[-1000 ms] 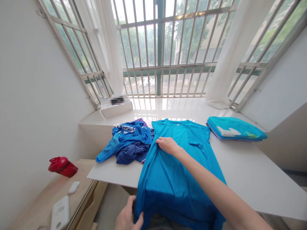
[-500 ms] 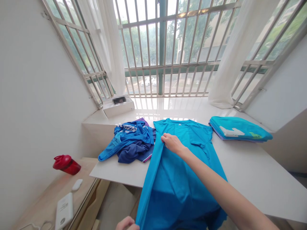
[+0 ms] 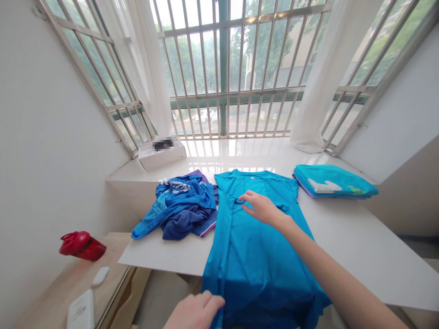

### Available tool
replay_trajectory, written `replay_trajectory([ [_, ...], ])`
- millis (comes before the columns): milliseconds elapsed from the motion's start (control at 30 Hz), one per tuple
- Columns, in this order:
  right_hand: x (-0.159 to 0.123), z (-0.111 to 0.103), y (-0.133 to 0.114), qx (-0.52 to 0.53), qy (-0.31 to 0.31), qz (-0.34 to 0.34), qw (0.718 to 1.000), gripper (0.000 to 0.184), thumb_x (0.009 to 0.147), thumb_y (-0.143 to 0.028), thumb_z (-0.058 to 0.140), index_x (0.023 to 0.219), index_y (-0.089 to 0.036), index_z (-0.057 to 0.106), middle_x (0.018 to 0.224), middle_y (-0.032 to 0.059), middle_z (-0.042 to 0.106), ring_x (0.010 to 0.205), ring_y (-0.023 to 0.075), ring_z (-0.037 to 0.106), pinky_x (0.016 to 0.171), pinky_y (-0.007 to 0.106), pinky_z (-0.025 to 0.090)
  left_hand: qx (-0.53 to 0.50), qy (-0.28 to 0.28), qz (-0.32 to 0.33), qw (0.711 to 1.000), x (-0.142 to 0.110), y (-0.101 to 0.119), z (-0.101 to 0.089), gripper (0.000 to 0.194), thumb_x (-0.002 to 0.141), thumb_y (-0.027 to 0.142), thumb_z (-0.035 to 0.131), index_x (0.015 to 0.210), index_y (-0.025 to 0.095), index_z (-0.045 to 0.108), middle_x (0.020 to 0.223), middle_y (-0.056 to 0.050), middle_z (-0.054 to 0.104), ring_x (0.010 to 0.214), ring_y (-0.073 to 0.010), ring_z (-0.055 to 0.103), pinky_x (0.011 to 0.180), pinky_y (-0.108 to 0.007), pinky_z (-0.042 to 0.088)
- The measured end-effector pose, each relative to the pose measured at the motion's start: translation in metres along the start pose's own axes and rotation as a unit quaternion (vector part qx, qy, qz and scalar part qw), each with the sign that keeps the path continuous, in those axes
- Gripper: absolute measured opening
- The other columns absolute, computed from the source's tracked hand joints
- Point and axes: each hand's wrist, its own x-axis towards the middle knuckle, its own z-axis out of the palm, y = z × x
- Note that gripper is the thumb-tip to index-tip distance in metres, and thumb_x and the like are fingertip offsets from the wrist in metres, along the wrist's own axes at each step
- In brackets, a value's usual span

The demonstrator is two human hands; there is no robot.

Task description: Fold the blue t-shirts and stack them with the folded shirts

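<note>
the shirt (image 3: 260, 262), at five o'clock on the worktop (image 3: 363, 237), is seemingly being folded; the right hand (image 3: 259, 208) is spread, the grip of the left hand (image 3: 198, 313) cannot be told; flattening seems called for.

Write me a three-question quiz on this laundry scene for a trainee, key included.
1. Which hand is nearer the neckline of the spread blue T-shirt?
2. Fill in the blank: The red shaker bottle is on top of the ____.
3. True or false: The folded stack of clothes and the crumpled pile of clothes are on opposite sides of the T-shirt.

Key:
1. The right hand; the left hand is at the lower part of the T-shirt.
2. Wooden cabinet.
3. True.
</note>
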Motion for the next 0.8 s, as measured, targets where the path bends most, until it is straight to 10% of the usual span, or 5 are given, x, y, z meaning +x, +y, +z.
replay_trajectory([
  [167, -0.033, -0.022, 0.061, 0.07, 0.11, 0.078, 0.988, 0.023, 0.093, -0.034, 0.052, 0.1, -0.023, 0.07, 0.098, 0.0039, 0.071, 0.076, 0.0168, 0.065, 0.071, 0.028, 0.049, 0.047, 0.143, 0.08, 0.985, 0.056, 0.0, -0.084, 0.023, 0.098, 0.022, 0.045, 0.113, 0.024, 0.062, 0.108, -0.006, 0.064, 0.099, -0.0201, 0.061, 0.087, -0.029, 0.048],
  [400, -0.046, -0.014, 0.144, 0.019, 0.165, 0.19, 0.968, 0.033, 0.095, -0.029, 0.041, 0.105, -0.018, 0.07, 0.11, 0.0114, 0.071, 0.101, 0.0241, 0.066, 0.091, 0.036, 0.05, 0.168, 0.204, 0.135, 0.955, 0.216, -0.029, -0.143, 0.029, 0.098, 0.017, 0.04, 0.114, 0.015, 0.064, 0.118, -0.013, 0.063, 0.112, -0.0251, 0.058, 0.096, -0.036, 0.047],
  [600, -0.009, 0.015, 0.172, -0.042, 0.098, 0.211, 0.972, 0.046, 0.097, -0.035, 0.038, 0.132, -0.013, 0.058, 0.14, 0.0161, 0.057, 0.133, 0.0252, 0.047, 0.114, 0.036, 0.032, 0.171, 0.193, 0.073, 0.963, 0.323, -0.044, -0.138, 0.043, 0.099, 0.023, 0.042, 0.138, 0.007, 0.049, 0.145, -0.019, 0.049, 0.134, -0.0293, 0.045, 0.11, -0.041, 0.037],
  [800, 0.018, 0.049, 0.182, -0.061, 0.024, 0.263, 0.963, 0.072, 0.096, -0.06, 0.031, 0.152, -0.015, 0.035, 0.16, 0.0163, 0.03, 0.148, 0.0312, 0.025, 0.119, 0.047, 0.021, 0.165, 0.226, 0.002, 0.96, 0.356, -0.058, -0.111, 0.068, 0.1, 0.055, 0.027, 0.153, 0.011, 0.032, 0.16, -0.014, 0.027, 0.149, -0.0309, 0.021, 0.12, -0.05, 0.019],
])
